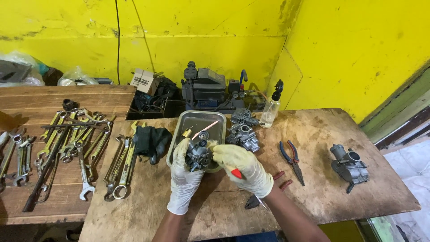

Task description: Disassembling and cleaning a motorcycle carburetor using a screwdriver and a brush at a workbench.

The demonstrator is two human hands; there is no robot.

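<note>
My left hand (184,172), in a white glove, grips a dark grey carburetor body (198,154) over the near end of a metal tray (193,120). My right hand (244,168), also gloved, holds a red-handled tool (236,173) with its fingertips against the carburetor's right side. Small brass parts and a thin pink tube (204,125) lie in the tray just beyond the carburetor.
Two more carburetors (244,132) sit right of the tray, another (349,166) far right. Pliers (292,159) lie between them; red-handled pliers (268,188) rest under my right wrist. A spray bottle (272,106), dark cloth (151,140) and several wrenches (67,143) lie around.
</note>
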